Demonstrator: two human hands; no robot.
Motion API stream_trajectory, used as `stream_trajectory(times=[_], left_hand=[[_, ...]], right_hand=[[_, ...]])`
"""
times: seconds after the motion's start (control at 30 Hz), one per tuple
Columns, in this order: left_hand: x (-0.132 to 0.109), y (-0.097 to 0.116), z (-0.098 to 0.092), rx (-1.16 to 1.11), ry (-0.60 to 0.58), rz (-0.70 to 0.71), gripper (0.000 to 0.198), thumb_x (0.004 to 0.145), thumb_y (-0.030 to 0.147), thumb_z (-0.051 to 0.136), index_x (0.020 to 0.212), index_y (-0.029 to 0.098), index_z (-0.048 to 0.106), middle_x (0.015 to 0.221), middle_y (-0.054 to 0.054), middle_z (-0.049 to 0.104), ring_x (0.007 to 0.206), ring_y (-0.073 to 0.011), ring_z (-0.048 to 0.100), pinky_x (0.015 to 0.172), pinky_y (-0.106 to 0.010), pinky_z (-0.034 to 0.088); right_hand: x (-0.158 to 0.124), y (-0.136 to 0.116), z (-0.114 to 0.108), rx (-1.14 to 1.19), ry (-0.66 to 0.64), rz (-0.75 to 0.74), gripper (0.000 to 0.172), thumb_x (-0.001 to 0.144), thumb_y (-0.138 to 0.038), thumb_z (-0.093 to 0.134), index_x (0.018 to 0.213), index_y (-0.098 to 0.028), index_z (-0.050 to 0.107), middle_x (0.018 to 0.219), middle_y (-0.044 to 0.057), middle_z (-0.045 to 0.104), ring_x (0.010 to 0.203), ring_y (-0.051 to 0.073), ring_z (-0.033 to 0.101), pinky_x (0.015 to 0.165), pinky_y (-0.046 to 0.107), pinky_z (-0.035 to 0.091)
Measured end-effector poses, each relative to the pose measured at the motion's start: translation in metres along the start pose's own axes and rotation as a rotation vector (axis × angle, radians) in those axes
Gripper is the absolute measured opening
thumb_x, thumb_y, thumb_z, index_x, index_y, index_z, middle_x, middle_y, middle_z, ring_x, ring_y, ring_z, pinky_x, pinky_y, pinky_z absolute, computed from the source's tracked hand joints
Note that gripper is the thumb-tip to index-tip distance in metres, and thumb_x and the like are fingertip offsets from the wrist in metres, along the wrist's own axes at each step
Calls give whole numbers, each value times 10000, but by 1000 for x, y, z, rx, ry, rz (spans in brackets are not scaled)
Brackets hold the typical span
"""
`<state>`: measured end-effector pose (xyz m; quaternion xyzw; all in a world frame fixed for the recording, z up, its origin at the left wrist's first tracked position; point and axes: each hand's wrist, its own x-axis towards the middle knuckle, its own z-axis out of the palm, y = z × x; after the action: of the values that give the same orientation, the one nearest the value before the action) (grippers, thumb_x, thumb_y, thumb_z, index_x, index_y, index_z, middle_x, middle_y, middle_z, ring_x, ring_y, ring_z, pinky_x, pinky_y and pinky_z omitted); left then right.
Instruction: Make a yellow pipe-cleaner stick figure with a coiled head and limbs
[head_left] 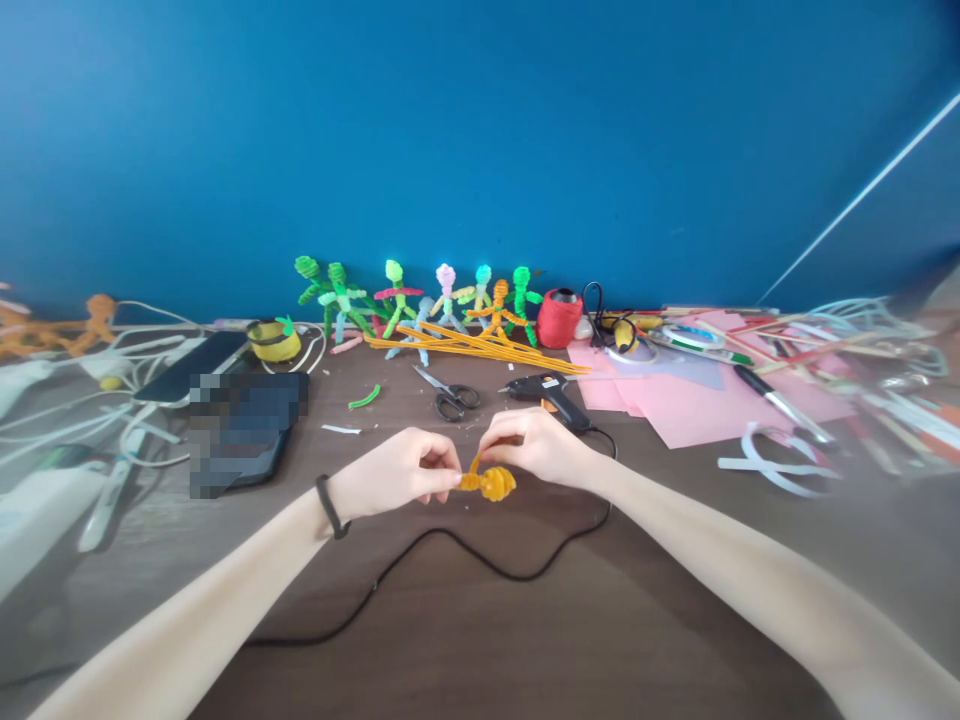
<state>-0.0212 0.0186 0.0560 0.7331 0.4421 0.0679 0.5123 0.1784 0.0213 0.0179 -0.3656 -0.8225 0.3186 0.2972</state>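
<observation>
A yellow-orange pipe cleaner figure (497, 484) with a rounded, coiled head is held between both hands above the table. My left hand (409, 468), with a dark band on its wrist, pinches the figure's thin coiled part left of the head. My right hand (536, 445) has its fingers closed on a short pipe cleaner end rising beside the head. Just beyond the hands lie black-handled scissors (454, 400) and a black glue gun (551, 393). Part of the gripped pipe cleaner is hidden by the fingers.
Several coiled figures (394, 290) line the blue wall behind orange pipe cleaners (480, 348). A red spool (559, 318) and pink sheets (690, 415) are at right. Phones (255, 425) and white cables lie left. A black cord (480, 560) crosses the table in front.
</observation>
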Motion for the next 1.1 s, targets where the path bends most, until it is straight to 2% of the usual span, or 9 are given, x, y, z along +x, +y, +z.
stream_trajectory(times=[0.17, 0.4, 0.7, 0.9, 1.1], left_hand=[[1, -1, 4, 191, 180, 22, 174, 685, 315, 492, 608, 174, 560, 536, 9, 606, 463, -111, 503, 463, -211, 356], [3, -4, 6, 220, 380, 53, 165, 681, 303, 491, 580, 187, 551, 544, 4, 622, 501, -135, 535, 493, -222, 366], [3, -6, 9, 219, 526, 77, 140, 699, 266, 477, 603, 183, 536, 583, 12, 618, 519, -119, 530, 523, -218, 372], [3, -3, 11, 76, 593, 75, 187, 709, 312, 494, 590, 170, 519, 553, 11, 583, 504, -104, 493, 499, -214, 359], [4, 0, 9, -337, 487, 58, 189, 676, 325, 547, 615, 149, 516, 577, 0, 564, 497, -83, 465, 478, -203, 367]], right_hand=[[-1, -4, 2, -208, 149, -69, 125, 761, -228, 571, 688, -152, 639, 665, 10, 583, 622, 95, 516, 583, 207, 379], [-7, -16, 11, -355, 312, -87, 149, 793, -203, 517, 697, -145, 615, 691, 30, 597, 633, 106, 538, 584, 210, 395], [-11, -24, 19, -346, 343, -45, 150, 811, -210, 490, 712, -151, 587, 671, 31, 580, 613, 109, 533, 560, 205, 403], [-12, -22, 25, -325, 345, -96, 142, 825, -188, 456, 764, -158, 581, 730, 48, 605, 663, 129, 563, 610, 229, 432], [-10, -17, 25, -240, 374, -103, 158, 820, -190, 464, 743, -160, 599, 730, 50, 615, 669, 132, 565, 630, 240, 442]])
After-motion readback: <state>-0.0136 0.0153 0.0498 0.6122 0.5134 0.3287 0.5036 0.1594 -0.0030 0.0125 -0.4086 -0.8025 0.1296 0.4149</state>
